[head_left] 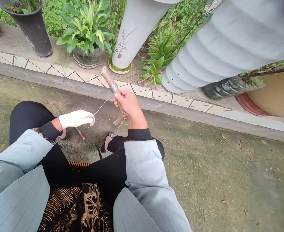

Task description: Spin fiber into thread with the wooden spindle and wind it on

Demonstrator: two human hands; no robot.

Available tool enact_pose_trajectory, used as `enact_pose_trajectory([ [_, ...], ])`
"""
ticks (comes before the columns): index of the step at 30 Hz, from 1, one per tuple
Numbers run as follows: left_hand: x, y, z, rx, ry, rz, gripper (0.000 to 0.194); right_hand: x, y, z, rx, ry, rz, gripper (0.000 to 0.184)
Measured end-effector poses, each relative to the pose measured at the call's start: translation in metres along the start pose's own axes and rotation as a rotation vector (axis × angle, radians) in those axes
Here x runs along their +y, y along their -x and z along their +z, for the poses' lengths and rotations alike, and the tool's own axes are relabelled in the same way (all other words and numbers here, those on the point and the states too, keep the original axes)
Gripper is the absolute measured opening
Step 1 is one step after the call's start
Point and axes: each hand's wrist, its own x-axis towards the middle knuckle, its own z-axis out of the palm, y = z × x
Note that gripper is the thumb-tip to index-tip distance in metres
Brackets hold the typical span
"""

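Observation:
My right hand [125, 102] is bare and wraps round a forked wooden stick [107, 76], which slants up and to the left. Wire [113, 87] is wound in a tight band round the stick just above my fingers. From there a thin loose strand [100, 108] runs down to my left hand [76, 119]. A white glove covers that hand, and its fingers are closed on the strand's end. The lower part of the stick, with its fork, shows beneath my right wrist. Another thin reddish stick [80, 133] lies on the ground below my left hand.
A low tiled ledge [142, 93] runs across in front of me. On it stand a dark pot [37, 32], a glass pot with a leafy plant [87, 59], a white vase [129, 35], a large ribbed grey container [204, 58] and a dark plastic bottle planter [226, 87].

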Motion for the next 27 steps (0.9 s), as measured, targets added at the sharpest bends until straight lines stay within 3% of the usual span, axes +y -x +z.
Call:
enact_pose_trajectory([
  [3,0.011,0.000,0.001,-0.068,-0.072,0.071,0.034,0.004,-0.003,0.011,-0.015,0.462,0.057,0.023],
  [5,0.012,0.001,0.001,-0.085,-0.101,0.092,0.033,0.004,-0.003,0.019,-0.106,0.700,0.067,0.024],
  [7,0.010,0.003,0.001,-0.075,-0.109,0.102,0.034,0.002,-0.001,0.027,-0.274,0.855,0.097,0.028],
  [11,0.006,0.006,-0.003,0.008,-0.158,0.064,0.037,-0.003,0.006,0.040,-0.763,1.005,0.192,0.025],
  [14,0.002,0.007,-0.009,0.129,-0.289,-0.033,0.036,-0.006,0.012,0.043,-1.006,0.882,0.183,0.020],
  [18,-0.008,0.006,-0.016,0.323,-0.429,-0.134,0.037,-0.012,0.017,0.038,-1.139,0.555,0.098,0.018],
  [21,-0.015,0.004,-0.018,0.385,-0.440,-0.175,0.038,-0.017,0.019,0.031,-1.206,0.292,0.012,0.023],
  [24,-0.018,0.001,-0.015,0.365,-0.377,-0.183,0.041,-0.020,0.021,0.019,-1.153,0.048,-0.079,0.027],
  [27,-0.020,-0.003,-0.009,0.245,-0.285,-0.182,0.044,-0.022,0.021,0.004,-0.861,-0.175,-0.153,0.024],
])
